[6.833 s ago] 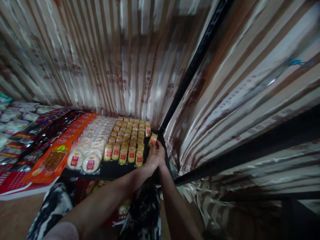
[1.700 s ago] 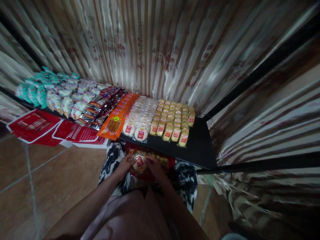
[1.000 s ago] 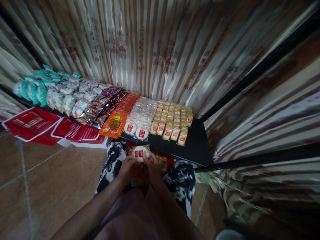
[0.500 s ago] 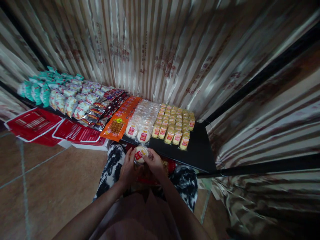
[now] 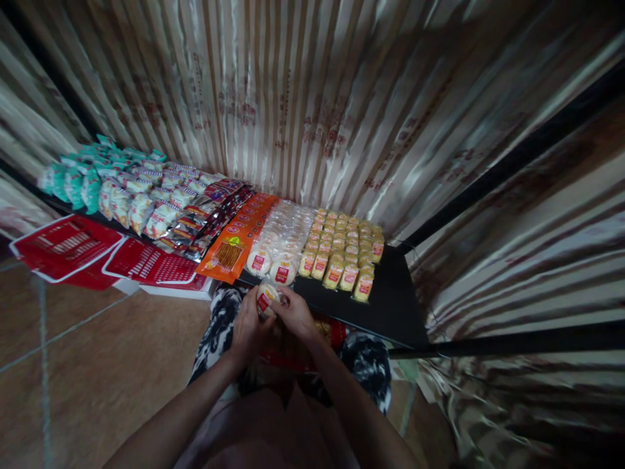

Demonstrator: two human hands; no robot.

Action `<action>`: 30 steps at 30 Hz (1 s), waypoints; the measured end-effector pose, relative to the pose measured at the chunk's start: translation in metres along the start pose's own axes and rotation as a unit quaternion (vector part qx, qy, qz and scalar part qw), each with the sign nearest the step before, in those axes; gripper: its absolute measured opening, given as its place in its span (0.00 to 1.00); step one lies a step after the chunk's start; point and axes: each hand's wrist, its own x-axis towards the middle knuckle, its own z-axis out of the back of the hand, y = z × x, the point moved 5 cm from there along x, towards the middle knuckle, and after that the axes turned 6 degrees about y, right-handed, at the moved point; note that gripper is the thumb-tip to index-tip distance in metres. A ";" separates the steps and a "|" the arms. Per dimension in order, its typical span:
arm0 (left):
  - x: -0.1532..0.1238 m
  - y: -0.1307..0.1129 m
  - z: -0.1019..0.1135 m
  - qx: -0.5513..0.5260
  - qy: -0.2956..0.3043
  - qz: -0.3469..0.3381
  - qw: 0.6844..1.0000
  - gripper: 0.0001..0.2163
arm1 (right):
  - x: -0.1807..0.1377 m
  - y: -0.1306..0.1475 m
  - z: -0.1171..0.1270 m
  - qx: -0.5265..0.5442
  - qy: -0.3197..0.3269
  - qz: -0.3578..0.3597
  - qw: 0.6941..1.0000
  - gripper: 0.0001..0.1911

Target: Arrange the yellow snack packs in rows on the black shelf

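Between both hands, just in front of the shelf edge, is a round white rice cracker in a clear wrapper [image 5: 266,298] with a red and yellow label. My left hand [image 5: 248,327] grips its left side, and my right hand [image 5: 295,314] has the right side, fingers closed. On the black shelf [image 5: 390,290] right beyond lie rows of matching wrapped rice crackers [image 5: 282,270]. To their right stand rows of small yellow-wrapped snacks [image 5: 336,270]. An orange snack bag [image 5: 229,254] lies to their left.
Farther left on the shelf are dark foil packs [image 5: 195,225], white snack bags [image 5: 163,218] and green bags [image 5: 90,185]. Red baskets [image 5: 68,244] sit below on the tiled floor. Striped curtains [image 5: 293,85] hang behind, and a black frame bar [image 5: 512,153] slants at right.
Both hands have shifted slightly left with the rice cracker, which is now turned a little more on edge. The view has tilted slightly, and the shelf goods stay in place.
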 end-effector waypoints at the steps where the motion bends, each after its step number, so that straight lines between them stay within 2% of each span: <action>1: 0.002 0.001 0.000 -0.005 -0.005 0.010 1.000 0.31 | 0.002 0.001 0.000 -0.004 0.001 0.007 1.000 0.16; 5: 0.013 0.006 0.004 -0.020 -0.039 0.042 0.998 0.32 | 0.007 0.011 0.012 -0.089 -0.064 0.080 0.991 0.17; 8: 0.022 0.007 0.010 -0.022 -0.060 0.049 0.997 0.31 | 0.009 0.017 0.023 -0.188 -0.125 0.151 0.963 0.16; 11: 0.031 0.007 0.014 -0.017 -0.073 0.064 0.995 0.31 | 0.013 0.014 0.029 -0.257 -0.154 0.185 0.936 0.17; 18: 0.047 0.003 0.015 0.003 -0.091 0.099 0.991 0.31 | 0.024 -0.005 0.033 -0.331 -0.191 0.201 0.902 0.16; 23: 0.059 -0.001 0.012 0.045 -0.103 0.085 0.990 0.30 | 0.023 -0.010 0.031 -0.340 -0.199 0.202 0.897 0.17; 30: 0.066 0.003 0.008 0.033 -0.139 0.088 0.986 0.27 | 0.023 -0.012 0.030 -0.345 -0.209 0.200 0.893 0.17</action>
